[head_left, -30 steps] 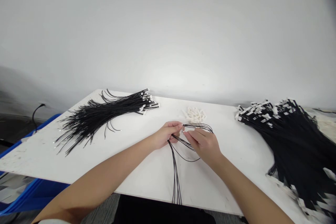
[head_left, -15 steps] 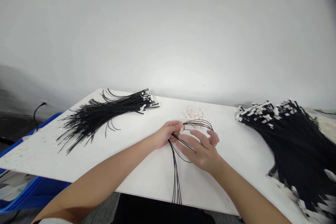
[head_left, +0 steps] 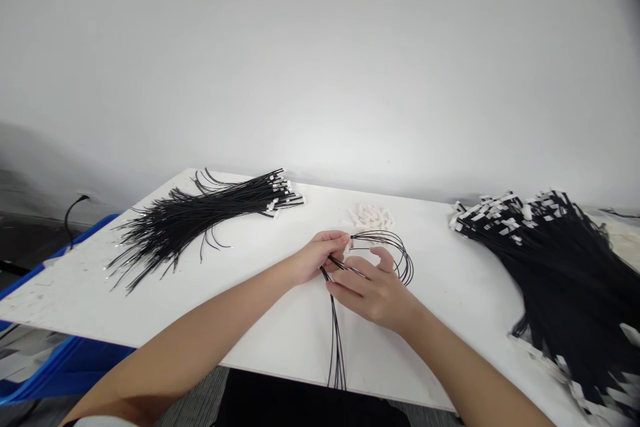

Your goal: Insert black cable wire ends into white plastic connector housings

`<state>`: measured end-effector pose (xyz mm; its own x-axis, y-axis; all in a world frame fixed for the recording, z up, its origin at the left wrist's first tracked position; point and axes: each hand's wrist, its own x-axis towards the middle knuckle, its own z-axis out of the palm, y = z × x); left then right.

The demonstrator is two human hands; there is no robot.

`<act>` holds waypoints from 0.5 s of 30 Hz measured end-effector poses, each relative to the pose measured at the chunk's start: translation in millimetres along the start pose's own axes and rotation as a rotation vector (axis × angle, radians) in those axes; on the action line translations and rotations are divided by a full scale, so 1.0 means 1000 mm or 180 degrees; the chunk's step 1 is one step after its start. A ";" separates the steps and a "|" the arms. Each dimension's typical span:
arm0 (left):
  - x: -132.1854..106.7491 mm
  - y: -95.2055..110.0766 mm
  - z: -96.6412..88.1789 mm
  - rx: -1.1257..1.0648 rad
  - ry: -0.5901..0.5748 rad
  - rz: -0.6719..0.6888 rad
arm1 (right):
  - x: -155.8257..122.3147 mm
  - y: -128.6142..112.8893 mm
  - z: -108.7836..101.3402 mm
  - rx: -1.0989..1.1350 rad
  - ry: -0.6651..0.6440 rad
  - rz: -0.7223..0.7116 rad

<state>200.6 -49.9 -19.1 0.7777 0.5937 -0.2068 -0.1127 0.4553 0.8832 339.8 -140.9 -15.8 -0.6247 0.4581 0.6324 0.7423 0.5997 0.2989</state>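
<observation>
"Wires (head_left: 408, 265) looped like that: how are they best handled?"

"From a steady anchor, I'd say. The left hand (head_left: 320, 258) gives one: its fingers are closed in a pinch on the black strands, with a small white connector (head_left: 347, 248) showing at the tips. That pinch wants to be firm without crushing, so nothing twists or slides out of order."

"Where does the bunch lie?"

"Over the middle of the table (head_left: 280, 340). From the left hand the loop swings out toward three o'clock, while loose lengths drop toward six. A pile of white pieces (head_left: 371, 217) sits just beyond, at one o'clock."

"And the right hand (head_left: 375, 293)?"

"Its forearm slants in from about four o'clock, back of the hand upward. The fingers are partly open and spread, tips beside the strands (whether they grip any, I cannot tell, since wires and fingers overlap there)."

"Any advice on that pose?"

"Work with thumb and forefinger alone, parting strands singly, and keep the raised finger clear of the loop, or it could snag. The left forearm, angled in from eight o'clock with its wrist nearly straight, looks like a good brace; I'd leave it so."
</observation>
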 end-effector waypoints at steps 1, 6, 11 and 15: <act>0.000 0.000 0.000 0.0003 -0.0006 -0.0001 | 0.001 0.001 -0.001 -0.0006 -0.0005 -0.0011; -0.001 0.000 0.000 0.0024 -0.0018 -0.0003 | 0.001 0.002 0.002 -0.0012 0.0075 -0.0048; -0.001 0.001 0.002 0.0006 -0.0001 -0.0006 | -0.003 0.003 0.008 0.0040 0.0215 -0.0072; 0.000 0.001 0.002 -0.0037 0.0081 -0.0033 | -0.004 0.004 0.013 0.0147 0.0255 0.0091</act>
<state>201.5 -50.6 -17.7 0.7629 0.6054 -0.2267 -0.1120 0.4692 0.8760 342.3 -131.6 -26.0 -0.5807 0.4225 0.6959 0.7464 0.6176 0.2479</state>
